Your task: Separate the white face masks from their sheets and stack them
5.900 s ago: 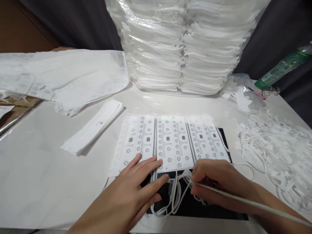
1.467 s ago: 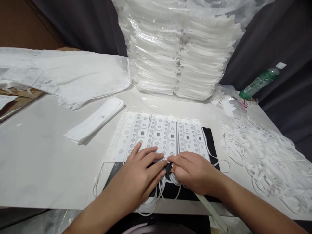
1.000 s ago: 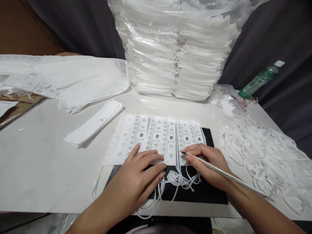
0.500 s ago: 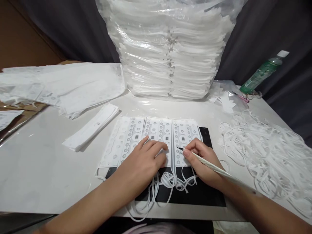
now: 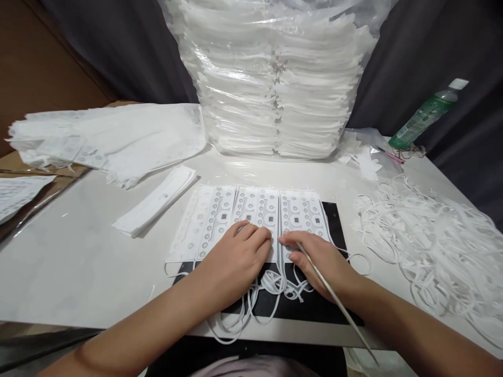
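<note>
Three white die-cut sheets point(image 5: 257, 212) with grey dots and small dark squares lie side by side on a black mat point(image 5: 338, 230). My left hand point(image 5: 236, 259) rests fingers-down on the near edge of the middle sheet, fingers curled and pressing. My right hand point(image 5: 320, 262) lies on the near edge of the right sheet and grips a thin pale stick tool point(image 5: 334, 301) that runs back along my forearm. Loose white strips point(image 5: 271, 285) trail from the sheets over the mat between my hands.
A tall plastic-wrapped stack of white sheets point(image 5: 283, 78) stands behind. A tangled heap of white strips point(image 5: 432, 241) covers the right of the table. A small pile of white backing pieces point(image 5: 157, 199) and flat bags point(image 5: 118, 136) lie left. A green bottle point(image 5: 426, 115) leans far right.
My right hand has dropped from pointing the stick's tip at the right sheet to lying flat at the sheet's near edge. The left hand stays pressing the middle sheet.
</note>
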`<state>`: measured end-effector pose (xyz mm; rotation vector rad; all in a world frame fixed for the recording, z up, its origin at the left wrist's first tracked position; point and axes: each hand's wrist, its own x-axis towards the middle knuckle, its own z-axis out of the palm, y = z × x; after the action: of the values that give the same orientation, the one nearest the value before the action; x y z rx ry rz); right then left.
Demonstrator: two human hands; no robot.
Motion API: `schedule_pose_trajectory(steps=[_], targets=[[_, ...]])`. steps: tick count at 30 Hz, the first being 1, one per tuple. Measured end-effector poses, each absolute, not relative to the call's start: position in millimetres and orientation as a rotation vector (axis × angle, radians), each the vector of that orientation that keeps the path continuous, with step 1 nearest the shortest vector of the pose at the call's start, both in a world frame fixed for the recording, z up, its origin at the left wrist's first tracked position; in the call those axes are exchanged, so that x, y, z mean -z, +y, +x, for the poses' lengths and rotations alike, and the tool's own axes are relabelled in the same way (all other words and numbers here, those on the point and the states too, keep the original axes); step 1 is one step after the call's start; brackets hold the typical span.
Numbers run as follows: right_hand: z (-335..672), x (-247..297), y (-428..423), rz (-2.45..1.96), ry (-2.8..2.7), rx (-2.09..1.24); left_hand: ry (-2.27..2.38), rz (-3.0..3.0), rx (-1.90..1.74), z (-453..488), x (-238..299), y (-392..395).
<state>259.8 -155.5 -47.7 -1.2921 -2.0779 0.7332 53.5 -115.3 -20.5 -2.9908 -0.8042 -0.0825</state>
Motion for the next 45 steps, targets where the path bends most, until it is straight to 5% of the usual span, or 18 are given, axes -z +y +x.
schedule_pose_trajectory(steps=[11, 32, 45], targets=[[259, 48, -154, -1.259, -2.227, -0.664, -0.855, -3.023, 0.38, 30, 18, -107], [260, 47, -154, -1.242, -2.292, -0.578, -0.55, -3.082, 0.075, 46, 19, -95], [257, 45, -154, -1.249, -2.264, -0.603, -0.585, -3.13, 0.352, 37, 16, -91]])
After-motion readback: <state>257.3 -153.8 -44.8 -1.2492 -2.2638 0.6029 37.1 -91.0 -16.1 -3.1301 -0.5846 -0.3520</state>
